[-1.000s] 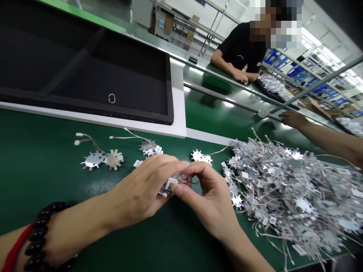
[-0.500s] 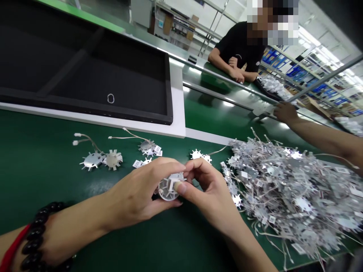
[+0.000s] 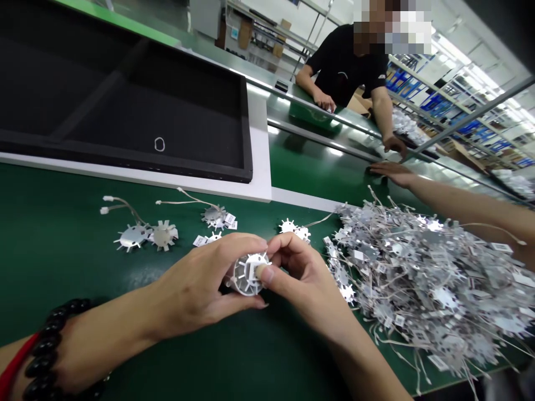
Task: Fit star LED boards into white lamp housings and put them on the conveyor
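A round white housing (image 3: 239, 283) sits in my left hand (image 3: 204, 278), whose fingers and thumb wrap round its sides. At the housing's open face is a silver spoked disc (image 3: 252, 270) with a small white label. My right hand (image 3: 298, 273) pinches the disc's right edge, the thumb lying on the label. Just behind my hands, another spoked disc (image 3: 214, 238) is partly hidden by my left hand. More spoked discs with thin wires (image 3: 132, 236) lie on the green table to the left.
A large heap of silver discs and wires (image 3: 434, 278) covers the right side. A black tray (image 3: 188, 111) on a white board (image 3: 261, 145) stands at the back left. Across the bench is a person in a black shirt (image 3: 340, 64); another person's arm (image 3: 460, 195) reaches in from the right.
The disc now sits flatter against the housing's face. Across the bench, the person's crossed arms have parted, one reaching toward the right. The other person's hand at the right has shifted left and lower.
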A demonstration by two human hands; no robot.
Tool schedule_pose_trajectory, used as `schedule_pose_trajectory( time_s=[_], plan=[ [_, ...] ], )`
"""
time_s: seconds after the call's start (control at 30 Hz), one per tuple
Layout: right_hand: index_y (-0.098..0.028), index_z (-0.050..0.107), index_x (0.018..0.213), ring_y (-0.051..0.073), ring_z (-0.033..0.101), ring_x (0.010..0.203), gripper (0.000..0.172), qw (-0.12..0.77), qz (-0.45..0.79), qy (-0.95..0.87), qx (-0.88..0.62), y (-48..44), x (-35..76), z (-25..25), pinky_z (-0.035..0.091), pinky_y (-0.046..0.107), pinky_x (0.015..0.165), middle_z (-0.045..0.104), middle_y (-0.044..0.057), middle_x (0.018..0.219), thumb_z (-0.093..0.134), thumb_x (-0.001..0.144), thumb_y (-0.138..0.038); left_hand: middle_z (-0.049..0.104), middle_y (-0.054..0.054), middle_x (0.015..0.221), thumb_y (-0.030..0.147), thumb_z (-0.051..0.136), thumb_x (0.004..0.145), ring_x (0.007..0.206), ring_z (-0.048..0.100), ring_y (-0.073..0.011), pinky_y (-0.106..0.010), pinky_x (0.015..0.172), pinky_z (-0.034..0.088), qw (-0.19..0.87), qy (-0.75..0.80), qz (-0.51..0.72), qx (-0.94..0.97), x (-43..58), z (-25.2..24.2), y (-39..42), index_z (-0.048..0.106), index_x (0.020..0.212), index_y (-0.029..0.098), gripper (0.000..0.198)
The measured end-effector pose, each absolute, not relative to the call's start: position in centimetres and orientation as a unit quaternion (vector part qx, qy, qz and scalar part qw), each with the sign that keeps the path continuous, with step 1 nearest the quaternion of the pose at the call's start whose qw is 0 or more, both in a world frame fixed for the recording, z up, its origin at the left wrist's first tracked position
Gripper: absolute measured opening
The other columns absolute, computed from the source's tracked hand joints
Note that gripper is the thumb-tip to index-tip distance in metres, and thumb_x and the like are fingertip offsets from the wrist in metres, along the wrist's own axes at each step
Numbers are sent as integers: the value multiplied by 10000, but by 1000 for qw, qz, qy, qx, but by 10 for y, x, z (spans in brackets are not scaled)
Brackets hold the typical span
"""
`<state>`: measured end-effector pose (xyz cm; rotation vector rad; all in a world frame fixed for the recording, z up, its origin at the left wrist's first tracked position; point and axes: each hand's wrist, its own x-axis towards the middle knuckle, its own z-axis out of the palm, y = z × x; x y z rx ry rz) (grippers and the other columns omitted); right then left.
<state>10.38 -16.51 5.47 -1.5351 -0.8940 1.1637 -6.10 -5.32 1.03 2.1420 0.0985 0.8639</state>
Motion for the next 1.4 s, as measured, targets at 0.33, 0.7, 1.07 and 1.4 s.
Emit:
schedule_pose_trajectory(
  time_s=[0.33,0.7,1.07,1.4],
  plan=[
    [-248,596,841,157,507,675,218,481,422,-384,-665,-165,95,58,422,305,631,530,-37,709,759,775,-377,694,-94,1235,278,711,945,1106,727,-269,-390,925,653,392,41,368,842,-58,10,-53,457,1388,285,511],
    [-244,632,842,152,519,705,179,466,371,-436,-674,-168,98,60,430,321,685,627,-8,832,768,813,-356,709,-105,1188,214,698,956,1071,736,-246,-360,890,656,357,26,377,854,-57,11,-52,463,1360,231,467],
    [-248,648,829,158,536,725,210,477,414,-424,-649,-168,103,61,435,318,703,601,-29,795,822,796,-361,686,-138,1222,233,681,976,1138,705,-218,-312,1004,599,348,1,367,863,-61,11,-50,483,1332,167,413],
    [-242,620,815,137,484,672,173,448,333,-458,-692,-170,96,61,387,292,634,581,-36,777,767,824,-333,684,-113,1202,259,643,1008,1116,709,-192,-272,989,582,359,14,361,861,-58,13,-51,470,1308,190,353]
  ],
)
